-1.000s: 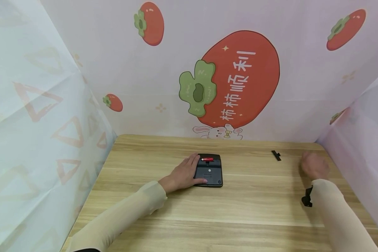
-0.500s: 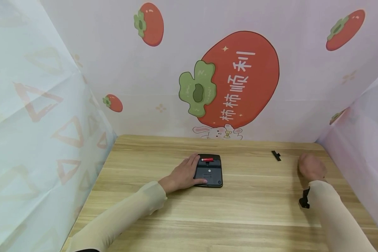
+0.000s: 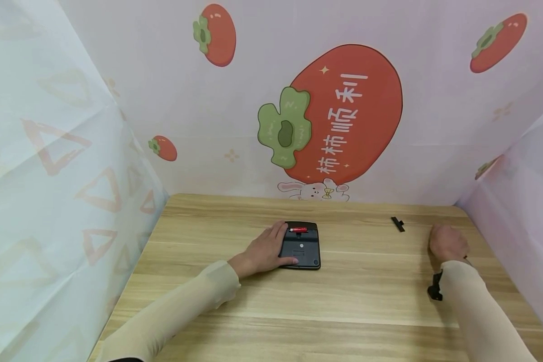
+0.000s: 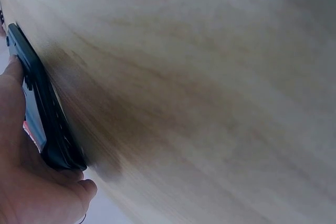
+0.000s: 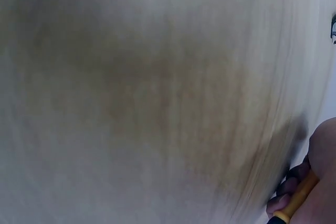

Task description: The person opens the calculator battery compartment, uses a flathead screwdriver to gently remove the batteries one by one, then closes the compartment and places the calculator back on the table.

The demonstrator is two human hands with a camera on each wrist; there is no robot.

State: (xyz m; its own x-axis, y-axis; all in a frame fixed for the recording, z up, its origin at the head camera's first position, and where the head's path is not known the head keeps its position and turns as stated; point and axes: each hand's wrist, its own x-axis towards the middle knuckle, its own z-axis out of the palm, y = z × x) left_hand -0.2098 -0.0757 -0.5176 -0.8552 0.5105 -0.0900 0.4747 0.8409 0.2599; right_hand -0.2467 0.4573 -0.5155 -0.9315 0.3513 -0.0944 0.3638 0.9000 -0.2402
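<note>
A black calculator (image 3: 306, 254) lies back side up on the wooden table, its battery slot uncovered with a red battery (image 3: 298, 230) in it. My left hand (image 3: 264, 250) grips it from the left side, thumb on the near part and fingers at the far end. In the left wrist view, the thumb and fingers hold opposite ends of the calculator (image 4: 44, 100). My right hand (image 3: 449, 243) is low over the right side of the table. In the right wrist view its fingers curl round a yellow-and-black handle (image 5: 299, 198); the rest of that tool is hidden.
A small black battery cover (image 3: 397, 224) lies between the calculator and my right hand. The wooden table (image 3: 344, 301) meets a persimmon-printed back wall (image 3: 235, 176), with sheet walls at the left (image 3: 72, 226) and right (image 3: 525, 216).
My right hand has shifted slightly left and toward me, and looks less blurred. The left hand, calculator, battery and cover stay where they were.
</note>
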